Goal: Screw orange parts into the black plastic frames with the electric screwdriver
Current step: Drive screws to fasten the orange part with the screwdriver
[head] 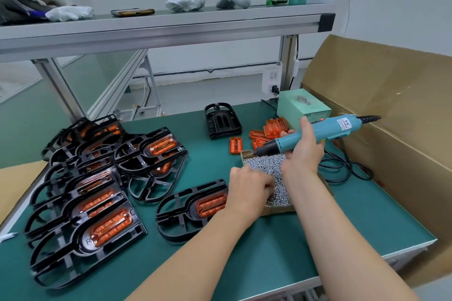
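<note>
Screw box, cardboard, filled with small silver screws, on green worktop. Left hand: at the box's left edge, fingers curled down into the screws; whether it pinches one cannot be told. Right hand: above the box, gripping the teal electric screwdriver, bit tip over the box's far rim. Black frame with orange part seated: just left of the box. Pile of fitted frames: well left of it. Loose orange parts and one bare frame: behind it.
</note>
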The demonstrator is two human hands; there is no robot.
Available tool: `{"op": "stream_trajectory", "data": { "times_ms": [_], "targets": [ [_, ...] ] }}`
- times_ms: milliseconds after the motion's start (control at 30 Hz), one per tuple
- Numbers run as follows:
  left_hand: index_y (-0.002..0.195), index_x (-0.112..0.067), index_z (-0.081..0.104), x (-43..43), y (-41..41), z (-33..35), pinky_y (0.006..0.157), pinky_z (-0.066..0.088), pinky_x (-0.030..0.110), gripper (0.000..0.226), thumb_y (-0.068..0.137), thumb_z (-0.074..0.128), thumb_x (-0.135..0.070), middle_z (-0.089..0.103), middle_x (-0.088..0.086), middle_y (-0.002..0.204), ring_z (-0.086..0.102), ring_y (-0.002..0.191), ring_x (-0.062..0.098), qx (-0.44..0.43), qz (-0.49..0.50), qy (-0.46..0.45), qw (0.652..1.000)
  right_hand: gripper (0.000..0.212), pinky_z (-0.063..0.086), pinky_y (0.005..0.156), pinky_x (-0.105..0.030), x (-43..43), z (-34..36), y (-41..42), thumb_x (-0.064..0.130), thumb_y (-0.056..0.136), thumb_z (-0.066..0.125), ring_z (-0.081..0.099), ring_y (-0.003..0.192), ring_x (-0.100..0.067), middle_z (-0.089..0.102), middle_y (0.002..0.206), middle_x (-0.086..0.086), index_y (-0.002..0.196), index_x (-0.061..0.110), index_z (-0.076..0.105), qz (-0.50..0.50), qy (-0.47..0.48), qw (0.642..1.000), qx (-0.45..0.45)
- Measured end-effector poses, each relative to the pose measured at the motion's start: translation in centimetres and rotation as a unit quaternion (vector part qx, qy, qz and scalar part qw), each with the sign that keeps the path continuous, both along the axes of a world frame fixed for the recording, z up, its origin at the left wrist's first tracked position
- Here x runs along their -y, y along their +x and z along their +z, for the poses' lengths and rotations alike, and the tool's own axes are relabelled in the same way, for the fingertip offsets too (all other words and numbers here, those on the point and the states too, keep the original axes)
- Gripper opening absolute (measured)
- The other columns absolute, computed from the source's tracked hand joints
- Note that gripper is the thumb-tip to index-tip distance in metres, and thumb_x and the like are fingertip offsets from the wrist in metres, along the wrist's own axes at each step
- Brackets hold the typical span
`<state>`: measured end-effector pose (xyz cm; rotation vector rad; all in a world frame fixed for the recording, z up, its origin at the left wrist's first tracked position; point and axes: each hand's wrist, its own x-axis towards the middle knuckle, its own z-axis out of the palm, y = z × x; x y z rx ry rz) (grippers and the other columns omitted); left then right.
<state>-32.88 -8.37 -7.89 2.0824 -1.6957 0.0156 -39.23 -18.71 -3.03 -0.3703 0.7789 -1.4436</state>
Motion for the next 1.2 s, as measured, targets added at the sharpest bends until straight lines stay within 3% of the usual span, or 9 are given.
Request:
{"op": "stream_trajectory", "data": {
  "times_ms": [167,333,400,633,700,800,933,1067,1200],
  "targets": [
    [0.087,-0.023,0.077,-0.9,-0.3,0.4,0.087,0.045,0.029,0.015,0.087,0.066,-0.014,0.074,-0.008,0.088,0.063,0.090,0.014,-0.194,0.016,-0.065,0.979,0.042,0.060,0.064,-0.031,0.3,0.6,-0.5,0.024,0.087,0.077,0.068,0.062,-0.018,0.070,0.063,-0.004,0.120,0.006,0.059,0.002,0.003,1.000,-0.008],
    [0.083,-0.019,0.070,-3.4,1.6,0.7,0.076,0.053,0.020,0.017,0.086,0.067,-0.002,0.075,-0.002,0.081,0.069,0.078,0.010,-0.483,0.074,-0.128,0.863,0.036,0.052,0.053,-0.024,0.5,1.2,-1.1,0.021,0.080,0.079,0.058,0.048,-0.012,0.061,0.056,-0.001,0.110,0.009,0.063,0.000,0.018,0.999,-0.028],
    [0.084,-0.015,0.069,-4.5,2.7,0.6,0.066,0.049,0.017,0.016,0.085,0.066,0.001,0.076,-0.001,0.079,0.067,0.070,0.007,-0.522,0.098,-0.127,0.838,0.037,0.051,0.052,-0.023,0.2,1.2,-1.0,0.019,0.078,0.078,0.056,0.046,-0.012,0.060,0.055,0.000,0.111,0.010,0.063,0.008,0.024,0.999,-0.026],
    [0.080,-0.031,0.072,-5.0,3.2,1.6,0.067,0.037,0.008,0.017,0.087,0.068,-0.017,0.059,-0.013,0.084,0.056,0.077,0.000,-0.277,0.111,-0.024,0.954,0.031,0.054,0.055,-0.024,-1.5,1.0,-0.1,0.017,0.079,0.078,0.060,0.050,-0.010,0.061,0.054,0.005,0.104,0.017,0.061,0.001,0.022,1.000,-0.014],
    [0.083,-0.026,0.075,-4.5,2.5,2.4,0.073,0.043,0.018,0.011,0.085,0.068,-0.018,0.056,-0.016,0.079,0.056,0.079,0.006,-0.215,0.073,0.036,0.973,0.031,0.053,0.054,-0.023,-1.4,1.4,-0.3,0.018,0.079,0.078,0.059,0.049,-0.010,0.061,0.054,0.005,0.105,0.018,0.062,-0.008,0.024,1.000,-0.006],
    [0.076,-0.024,0.069,-4.2,1.9,2.9,0.083,0.051,0.032,0.012,0.081,0.068,-0.014,0.067,-0.007,0.084,0.062,0.091,0.018,-0.150,0.062,0.120,0.979,0.031,0.052,0.054,-0.024,-1.1,1.9,-0.6,0.019,0.080,0.079,0.059,0.049,-0.010,0.060,0.055,0.004,0.106,0.018,0.062,-0.011,0.025,1.000,0.001],
    [0.079,-0.034,0.069,-4.7,1.6,2.1,0.081,0.032,0.034,0.005,0.082,0.073,-0.036,0.059,-0.011,0.090,0.047,0.103,0.020,-0.049,0.107,0.119,0.986,0.032,0.054,0.058,-0.025,-0.9,2.1,-1.0,0.022,0.079,0.079,0.060,0.051,-0.011,0.062,0.058,0.004,0.106,0.018,0.062,-0.007,0.028,1.000,-0.006],
    [0.099,-0.037,0.072,-5.3,0.8,0.5,0.086,0.027,0.037,0.024,0.078,0.073,-0.049,0.052,-0.010,0.096,0.040,0.107,0.021,-0.039,0.107,0.126,0.985,0.046,0.055,0.061,-0.026,-1.0,1.8,-1.1,0.023,0.080,0.079,0.061,0.055,-0.011,0.062,0.067,0.001,0.121,0.012,0.062,0.003,0.032,0.999,-0.004],
    [0.087,-0.033,0.074,-5.3,0.5,0.1,0.092,0.025,0.035,0.010,0.080,0.073,-0.040,0.053,-0.012,0.091,0.042,0.107,0.020,-0.059,0.100,0.089,0.989,0.050,0.056,0.064,-0.027,-1.2,1.6,-1.1,0.024,0.082,0.078,0.060,0.055,-0.010,0.061,0.066,0.002,0.126,0.008,0.062,0.006,0.039,0.999,-0.003]
  ]
}}
